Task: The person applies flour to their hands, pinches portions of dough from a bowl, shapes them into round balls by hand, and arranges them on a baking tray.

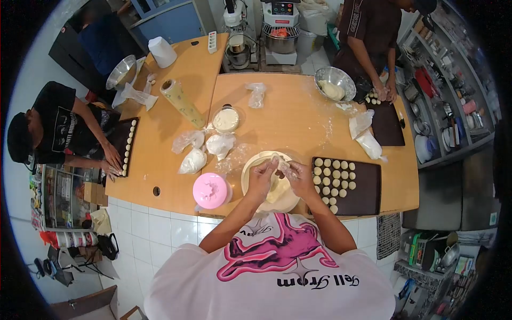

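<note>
My left hand (261, 178) and my right hand (301, 180) meet over a cream-coloured bowl (248, 166) at the table's front edge. Their fingers are pinched together around a small piece of dough (278, 160), partly hidden by the fingers. A larger lump of pale dough (277, 191) lies in the bowl below. Just right of the bowl is a dark baking tray (365, 189) with rows of small round dough balls (335, 174) on its left part. A pink lidded container (211, 191) stands left of the bowl.
Bags of white flour (193, 161), a tub of white powder (226, 120) and a film roll (182, 103) sit left of centre. One co-worker (64, 120) handles a tray at left; another (370, 37) shapes dough at right beside a metal bowl (349, 85). A further person stands back left.
</note>
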Action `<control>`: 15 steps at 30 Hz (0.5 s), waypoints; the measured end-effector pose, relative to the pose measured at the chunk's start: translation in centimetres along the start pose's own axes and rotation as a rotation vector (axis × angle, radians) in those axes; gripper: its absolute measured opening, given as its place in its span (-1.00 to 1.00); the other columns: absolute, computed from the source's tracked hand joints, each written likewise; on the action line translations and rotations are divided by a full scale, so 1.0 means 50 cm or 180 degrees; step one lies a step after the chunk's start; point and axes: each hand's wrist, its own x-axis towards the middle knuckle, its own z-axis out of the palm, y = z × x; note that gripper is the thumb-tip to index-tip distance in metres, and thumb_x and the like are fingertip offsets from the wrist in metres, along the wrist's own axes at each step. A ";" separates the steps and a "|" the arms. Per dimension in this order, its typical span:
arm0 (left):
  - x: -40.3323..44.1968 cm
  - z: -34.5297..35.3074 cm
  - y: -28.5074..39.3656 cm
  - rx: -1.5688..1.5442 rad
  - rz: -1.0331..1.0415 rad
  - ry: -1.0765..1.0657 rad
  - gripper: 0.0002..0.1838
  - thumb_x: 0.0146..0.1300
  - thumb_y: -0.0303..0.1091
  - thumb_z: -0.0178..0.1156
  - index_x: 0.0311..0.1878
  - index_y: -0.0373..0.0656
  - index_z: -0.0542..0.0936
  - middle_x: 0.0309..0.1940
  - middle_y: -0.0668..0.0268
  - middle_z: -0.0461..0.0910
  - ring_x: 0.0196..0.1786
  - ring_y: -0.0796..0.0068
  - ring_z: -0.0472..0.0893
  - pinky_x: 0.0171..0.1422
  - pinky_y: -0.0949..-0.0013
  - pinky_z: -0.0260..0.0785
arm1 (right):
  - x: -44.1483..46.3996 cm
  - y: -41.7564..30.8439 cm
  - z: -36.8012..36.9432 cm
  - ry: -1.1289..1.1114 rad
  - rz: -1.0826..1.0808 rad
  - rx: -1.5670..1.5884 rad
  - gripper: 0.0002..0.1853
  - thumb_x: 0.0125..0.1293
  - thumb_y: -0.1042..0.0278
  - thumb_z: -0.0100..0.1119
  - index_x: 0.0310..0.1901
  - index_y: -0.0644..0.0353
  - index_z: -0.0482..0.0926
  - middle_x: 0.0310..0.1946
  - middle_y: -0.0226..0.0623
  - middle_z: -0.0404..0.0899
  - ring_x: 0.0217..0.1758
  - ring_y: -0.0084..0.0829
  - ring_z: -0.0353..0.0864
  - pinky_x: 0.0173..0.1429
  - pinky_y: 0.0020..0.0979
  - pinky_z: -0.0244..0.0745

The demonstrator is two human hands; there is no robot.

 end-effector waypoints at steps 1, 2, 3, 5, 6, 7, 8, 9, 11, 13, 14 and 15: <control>0.000 0.007 0.002 -0.0273 -0.0011 0.0052 -0.66 0.42 -0.15 0.10 -0.19 -0.27 0.66 -0.36 0.37 0.58 -0.27 0.60 0.47 -0.09 0.44 0.31 | 0.000 -0.003 0.001 -0.0025 -0.0043 -0.0093 -0.80 0.33 0.37 0.19 -0.26 0.38 0.61 -0.43 -0.31 0.64 -0.33 -0.58 0.56 -0.18 -0.42 0.49; 0.000 0.012 0.003 -0.0545 -0.0023 0.0103 -0.67 0.42 -0.17 0.11 -0.25 -0.27 0.66 -0.44 0.39 0.53 -0.35 0.60 0.44 -0.20 0.44 0.30 | 0.000 -0.009 0.001 -0.0049 -0.0085 -0.0186 -0.80 0.34 0.37 0.17 -0.27 0.38 0.61 -0.44 -0.32 0.64 -0.34 -0.59 0.56 -0.19 -0.43 0.48; 0.003 0.008 -0.004 -0.0654 -0.0044 0.0035 -0.67 0.43 -0.17 0.10 -0.23 -0.28 0.65 -0.43 0.38 0.54 -0.36 0.59 0.43 -0.21 0.44 0.30 | 0.000 -0.013 0.000 -0.0072 -0.0128 -0.0277 -0.79 0.36 0.36 0.16 -0.28 0.38 0.61 -0.44 -0.33 0.63 -0.34 -0.59 0.55 -0.20 -0.43 0.47; 0.009 0.002 -0.014 -0.0870 -0.0083 -0.0103 -0.66 0.44 -0.17 0.08 -0.18 -0.28 0.65 -0.40 0.36 0.55 -0.37 0.58 0.43 -0.23 0.43 0.30 | 0.003 -0.014 -0.004 -0.0215 -0.0077 -0.0129 -0.76 0.39 0.33 0.12 -0.29 0.38 0.60 -0.46 -0.34 0.62 -0.35 -0.58 0.55 -0.19 -0.44 0.46; 0.009 0.001 -0.018 -0.0916 -0.0049 -0.0143 -0.67 0.44 -0.18 0.08 -0.14 -0.28 0.64 -0.40 0.36 0.55 -0.39 0.58 0.43 -0.23 0.44 0.31 | 0.005 -0.015 -0.008 -0.0288 -0.0054 -0.0056 -0.74 0.40 0.31 0.11 -0.30 0.38 0.60 -0.47 -0.35 0.61 -0.35 -0.58 0.54 -0.19 -0.45 0.45; 0.005 0.008 -0.009 -0.0964 -0.0013 -0.0180 -0.68 0.44 -0.19 0.07 -0.10 -0.29 0.63 -0.40 0.37 0.55 -0.40 0.59 0.42 -0.23 0.44 0.31 | 0.006 -0.013 -0.014 -0.0333 -0.0008 0.0004 -0.71 0.41 0.29 0.09 -0.31 0.38 0.60 -0.47 -0.35 0.61 -0.35 -0.57 0.54 -0.18 -0.45 0.45; 0.003 0.012 -0.005 -0.1013 0.0023 -0.0213 -0.68 0.44 -0.21 0.07 -0.06 -0.29 0.62 -0.40 0.37 0.55 -0.41 0.59 0.42 -0.23 0.44 0.32 | 0.006 -0.008 -0.022 -0.0381 0.0039 0.0064 -0.69 0.43 0.26 0.07 -0.32 0.38 0.59 -0.47 -0.34 0.61 -0.34 -0.56 0.55 -0.16 -0.45 0.44; 0.004 0.012 -0.008 -0.0924 0.0041 -0.0245 -0.69 0.45 -0.22 0.07 -0.02 -0.29 0.60 -0.40 0.37 0.55 -0.40 0.59 0.42 -0.22 0.44 0.32 | 0.007 -0.006 -0.027 -0.0429 0.0088 0.0124 -0.66 0.44 0.24 0.05 -0.33 0.38 0.59 -0.47 -0.34 0.61 -0.34 -0.56 0.55 -0.14 -0.45 0.44; 0.009 0.009 -0.020 -0.0748 0.0069 -0.0317 -0.68 0.45 -0.24 0.06 0.06 -0.30 0.56 -0.38 0.36 0.55 -0.38 0.60 0.44 -0.19 0.44 0.34 | 0.007 -0.026 -0.032 -0.0562 0.0069 0.0060 -0.64 0.45 0.21 0.03 -0.35 0.38 0.58 -0.47 -0.33 0.60 -0.33 -0.54 0.54 -0.13 -0.44 0.43; 0.017 -0.002 -0.029 -0.0676 0.0062 -0.0460 -0.64 0.47 -0.22 0.01 0.14 -0.29 0.52 -0.24 0.27 0.60 -0.25 0.51 0.52 -0.13 0.37 0.39 | 0.011 -0.035 -0.042 -0.0718 0.0018 -0.0082 -0.62 0.47 0.19 0.00 -0.33 0.38 0.57 -0.46 -0.32 0.60 -0.32 -0.52 0.54 -0.11 -0.44 0.43; 0.021 -0.004 -0.030 -0.0639 0.0062 -0.0536 -0.62 0.48 -0.21 -0.02 0.17 -0.29 0.49 -0.16 0.23 0.63 -0.19 0.46 0.56 -0.10 0.34 0.42 | 0.015 -0.036 -0.050 -0.0812 -0.0026 -0.0192 -0.62 0.48 0.18 -0.02 -0.29 0.38 0.57 -0.44 -0.31 0.60 -0.31 -0.51 0.54 -0.10 -0.43 0.43; 0.020 -0.001 -0.032 -0.0846 0.0004 -0.0320 -0.63 0.46 -0.24 0.02 0.17 -0.29 0.50 -0.17 0.25 0.63 -0.16 0.47 0.57 -0.04 0.36 0.42 | 0.017 -0.037 -0.057 -0.0908 -0.0070 -0.0302 -0.62 0.49 0.17 -0.04 -0.26 0.38 0.57 -0.43 -0.31 0.60 -0.30 -0.50 0.54 -0.10 -0.43 0.44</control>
